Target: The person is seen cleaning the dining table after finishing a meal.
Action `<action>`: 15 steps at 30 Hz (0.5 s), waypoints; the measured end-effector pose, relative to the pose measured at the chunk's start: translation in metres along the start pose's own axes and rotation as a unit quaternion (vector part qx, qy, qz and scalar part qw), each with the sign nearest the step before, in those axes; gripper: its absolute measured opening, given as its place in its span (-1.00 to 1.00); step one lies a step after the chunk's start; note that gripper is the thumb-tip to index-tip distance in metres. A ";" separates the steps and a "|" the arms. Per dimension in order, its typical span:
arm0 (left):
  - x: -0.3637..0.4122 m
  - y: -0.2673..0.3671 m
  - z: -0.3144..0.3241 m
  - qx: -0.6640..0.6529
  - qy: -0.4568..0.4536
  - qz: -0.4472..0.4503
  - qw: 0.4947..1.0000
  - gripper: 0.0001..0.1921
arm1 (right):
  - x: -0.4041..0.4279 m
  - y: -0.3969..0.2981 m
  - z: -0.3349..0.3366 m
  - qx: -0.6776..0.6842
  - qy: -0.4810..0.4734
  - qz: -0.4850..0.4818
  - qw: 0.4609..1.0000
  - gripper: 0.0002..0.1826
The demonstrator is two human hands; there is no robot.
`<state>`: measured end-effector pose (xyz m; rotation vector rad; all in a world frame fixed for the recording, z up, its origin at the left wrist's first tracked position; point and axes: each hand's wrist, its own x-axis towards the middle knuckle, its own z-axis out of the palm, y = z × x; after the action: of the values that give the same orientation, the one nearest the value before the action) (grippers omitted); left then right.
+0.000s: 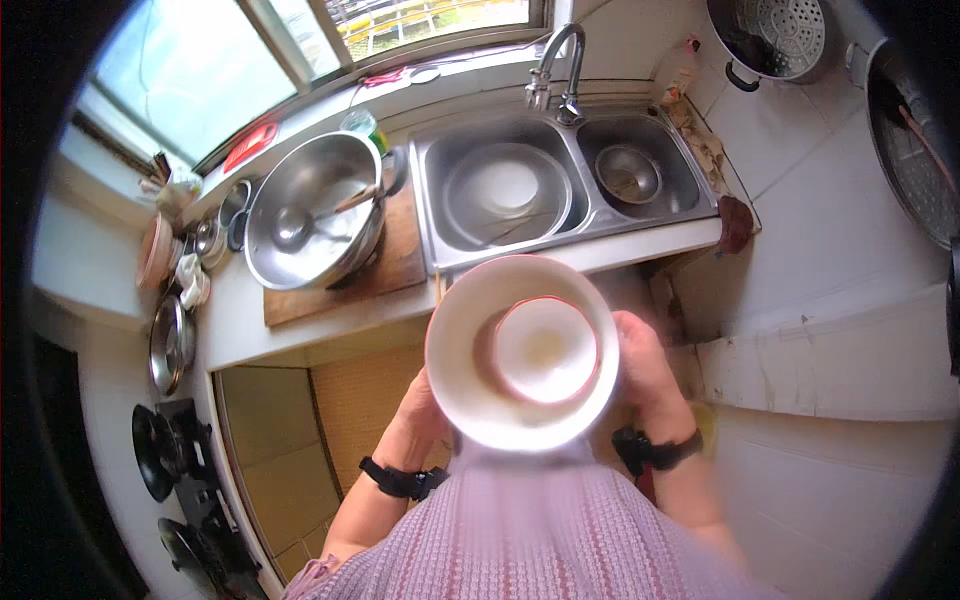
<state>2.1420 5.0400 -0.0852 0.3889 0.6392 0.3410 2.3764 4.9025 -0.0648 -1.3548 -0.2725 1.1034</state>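
In front of my chest is a large white bowl (459, 352) with a pink rim. A smaller white bowl (549, 349) with a red rim sits inside it, with a faint yellowish patch at its bottom. My left hand (424, 409) grips the large bowl's left side, its fingers mostly hidden behind the wall. On the opposite side, my right hand (643, 356) holds the same bowl, slightly blurred. Beyond the bowls is a double stainless steel sink (581, 217). Its left basin contains a wide metal basin (459, 191) with a pale round dish (510, 187) in it.
A metal bowl (628, 174) sits in the right sink basin, near the faucet (574, 75). Left of the sink, a large steel wok (300, 217) rests over a wooden cutting board (405, 262). A steamer pot (814, 60) stands at upper right; a gas stove (199, 457) is at left.
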 end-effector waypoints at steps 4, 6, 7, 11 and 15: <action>0.051 0.011 0.000 0.014 -0.071 0.013 0.997 -0.44 | 0.057 -0.030 -0.004 -0.059 0.005 -0.009 0.998 -0.78; 0.074 0.024 0.006 0.011 -0.062 -0.008 0.998 -0.43 | 0.078 -0.040 -0.006 -0.067 0.012 -0.015 0.998 -0.78; 0.083 0.029 0.011 0.004 -0.054 -0.021 0.998 -0.42 | 0.085 -0.048 -0.008 -0.055 0.011 -0.012 0.998 -0.79; 0.118 0.059 0.019 -0.046 0.010 -0.076 0.996 -0.41 | 0.110 -0.071 0.001 -0.064 0.040 -0.030 0.997 -0.81; 0.144 0.088 0.020 -0.119 0.098 -0.130 0.979 -0.40 | 0.128 -0.090 0.016 -0.067 0.099 -0.036 0.992 -0.84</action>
<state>2.2461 5.1730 -0.1038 0.0391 0.8227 0.2034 2.4720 5.0238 -0.0365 -1.5504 -0.2510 0.8967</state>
